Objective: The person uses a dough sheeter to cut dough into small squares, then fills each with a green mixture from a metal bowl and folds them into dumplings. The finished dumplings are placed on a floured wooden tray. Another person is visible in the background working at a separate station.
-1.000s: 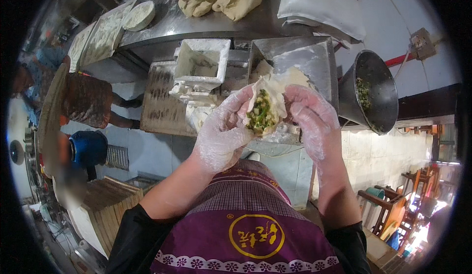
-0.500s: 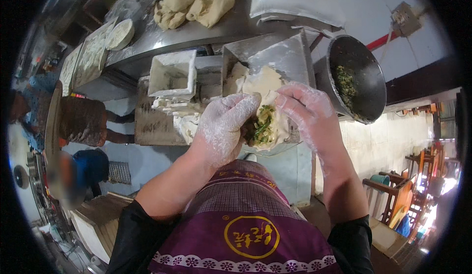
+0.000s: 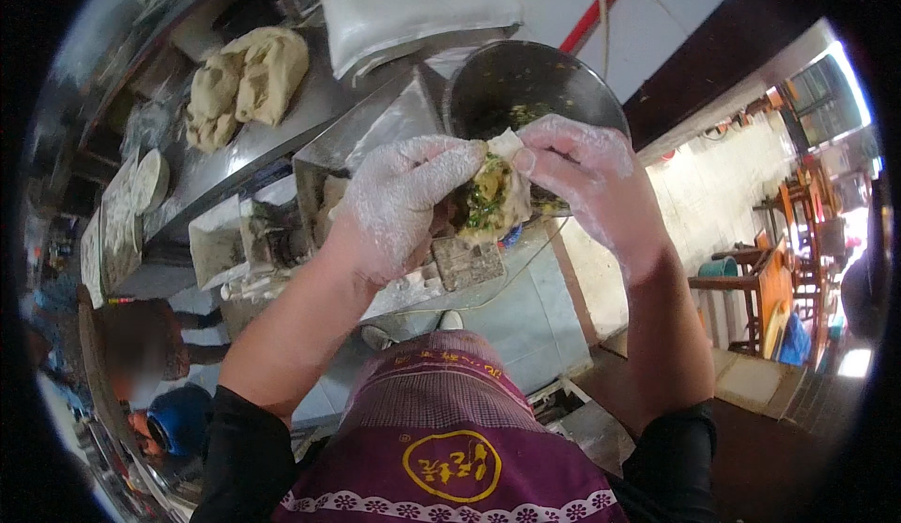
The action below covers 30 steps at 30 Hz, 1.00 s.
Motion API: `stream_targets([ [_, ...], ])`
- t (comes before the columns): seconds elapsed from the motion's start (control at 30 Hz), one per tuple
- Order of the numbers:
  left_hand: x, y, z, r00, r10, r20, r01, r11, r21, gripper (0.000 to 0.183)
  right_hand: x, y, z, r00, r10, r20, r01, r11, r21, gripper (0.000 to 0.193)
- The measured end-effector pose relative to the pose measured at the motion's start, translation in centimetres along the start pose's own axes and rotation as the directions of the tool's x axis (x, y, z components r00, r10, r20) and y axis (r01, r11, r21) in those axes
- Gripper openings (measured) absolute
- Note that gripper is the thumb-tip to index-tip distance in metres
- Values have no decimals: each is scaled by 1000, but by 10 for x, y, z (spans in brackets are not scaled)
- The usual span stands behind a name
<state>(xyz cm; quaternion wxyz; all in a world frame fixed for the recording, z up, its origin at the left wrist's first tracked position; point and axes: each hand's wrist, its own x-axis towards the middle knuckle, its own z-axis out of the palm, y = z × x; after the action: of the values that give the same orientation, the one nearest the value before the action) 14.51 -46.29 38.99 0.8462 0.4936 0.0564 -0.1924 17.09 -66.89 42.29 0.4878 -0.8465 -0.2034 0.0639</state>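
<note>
Between my two floury hands is a piece of dough wrapper (image 3: 511, 206) with green and yellow chopped filling (image 3: 489, 190) showing in its opening. My left hand (image 3: 399, 199) cups it from the left, thumb and forefinger pinching near its top edge. With bent fingers and thumb, my right hand (image 3: 587, 171) pinches the upper right edge of the dough. The left hand's lower fingers are mostly hidden behind the dough. Just beyond my hands stands a large metal pot (image 3: 530, 68) with green filling against its inner wall.
A metal tray (image 3: 375, 129) and a white square tub (image 3: 218, 246) stand left of my hands. Large dough lumps (image 3: 267, 77) lie on the steel counter (image 3: 314, 110) near a full white sack (image 3: 418, 7). Wooden stools (image 3: 751, 284) are at right. Another person (image 3: 141, 335) is at far left.
My view has swung to the right, so the pot now sits behind my hands and the counter lies further left. Both hands still hold the filled dough, its top edge drawn up.
</note>
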Motion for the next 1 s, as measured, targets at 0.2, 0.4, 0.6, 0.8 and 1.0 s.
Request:
stream_targets([
  [0.2, 53, 0, 19, 894, 377, 242, -424, 535, 731, 23, 1, 32, -33, 956, -197, -219, 151, 966, -211, 18],
  [0.4, 64, -29, 8, 588, 243, 772, -592, -521, 615, 14, -25, 72, -18, 887, -431, 166, 377, 467, -800, 13],
  [0.6, 32, -42, -1, 606, 189, 772, -612, -509, 605, 28, -69, 43, -7, 944, -260, 204, 318, 542, -778, 33],
  [0.8, -5, -38, -8, 733, 277, 621, -502, -396, 769, 36, -69, 48, 46, 985, -153, 84, 150, 497, -855, 58],
  [1.0, -62, -40, -58, 802, 255, 540, -458, -317, 830, 37, -46, 41, 49, 993, -76, 93, 120, 553, -825, 72],
])
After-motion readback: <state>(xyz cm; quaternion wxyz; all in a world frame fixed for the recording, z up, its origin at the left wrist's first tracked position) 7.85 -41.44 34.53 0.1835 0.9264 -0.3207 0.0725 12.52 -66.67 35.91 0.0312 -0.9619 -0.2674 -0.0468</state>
